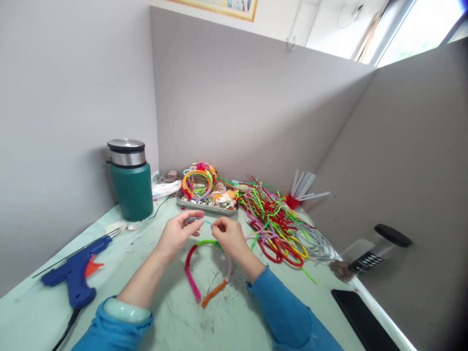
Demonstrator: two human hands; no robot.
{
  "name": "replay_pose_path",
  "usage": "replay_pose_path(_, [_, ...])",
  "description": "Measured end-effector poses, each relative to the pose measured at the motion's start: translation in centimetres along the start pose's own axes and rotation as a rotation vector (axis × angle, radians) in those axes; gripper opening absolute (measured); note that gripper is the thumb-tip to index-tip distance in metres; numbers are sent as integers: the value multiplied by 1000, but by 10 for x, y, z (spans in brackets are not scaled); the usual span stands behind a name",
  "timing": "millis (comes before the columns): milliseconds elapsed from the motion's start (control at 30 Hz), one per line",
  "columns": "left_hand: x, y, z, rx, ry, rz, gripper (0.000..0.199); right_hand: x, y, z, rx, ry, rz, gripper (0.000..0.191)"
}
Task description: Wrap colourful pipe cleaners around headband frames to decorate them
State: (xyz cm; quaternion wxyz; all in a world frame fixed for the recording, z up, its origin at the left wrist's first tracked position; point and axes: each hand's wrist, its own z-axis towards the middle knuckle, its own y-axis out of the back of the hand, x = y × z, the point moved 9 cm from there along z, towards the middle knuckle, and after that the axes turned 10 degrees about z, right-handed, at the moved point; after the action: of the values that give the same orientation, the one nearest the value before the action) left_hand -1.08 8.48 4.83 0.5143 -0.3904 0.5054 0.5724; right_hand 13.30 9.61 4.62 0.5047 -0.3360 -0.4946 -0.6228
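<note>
A light blue pipe cleaner [207, 222] is stretched between my hands above the table. My left hand [182, 231] has its thumb and fingers around one end of it, with a gap between the fingertips. The fingertips of my right hand [227, 231] pinch the other end. Just below my hands, a headband [189, 261] wrapped in pink, red, green, lilac and orange lies on the table, its two ends toward me. My right wrist covers part of its right side.
Around my hands on the table [171, 312] are a blue glue gun [71, 273], green bottle [131, 190], tin tray [223, 211] with buttons and wrapped rings, heaped pipe cleaners [270, 214], red cup [292, 201] of glue sticks, clear jar [378, 248] and black phone [361, 319].
</note>
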Motion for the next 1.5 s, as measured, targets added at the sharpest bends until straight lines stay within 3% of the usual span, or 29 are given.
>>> replay_pose_path(167, [-11, 10, -1, -204, -177, 390, 16, 11, -1, -3, -11, 150, -167, 10])
replay_pose_path(300, [-11, 8, -4, -222, -181, 388, 10, 17, 4, -5, -77, 157, -115, 10])
replay_pose_path(433, [-8, -5, -4, -163, -143, 366, 9, 5, 7, -4, -165, 8, 217, 8])
replay_pose_path(533, [1, -16, -2, -70, -92, 333, 14, -9, -4, -5, -156, -155, 545, 9])
replay_pose_path(600, [9, -15, 1, -76, -56, 280, 16, -11, -7, -6, -154, -195, 622, 9])
replay_pose_path(733, [17, -7, 3, -128, -11, 170, 24, -5, -9, -7, -110, -194, 585, 10])
replay_pose_path(1033, [11, -4, 0, -124, 46, 69, 19, 0, -12, -5, 60, -225, 593, 20])
replay_pose_path(1367, [10, -10, -1, -60, 82, 43, 23, 5, -4, -3, -18, -59, 329, 11])
replay_pose_path(1500, [15, -18, -4, 25, 148, -113, 22, 8, -7, -5, -14, -53, 400, 10])
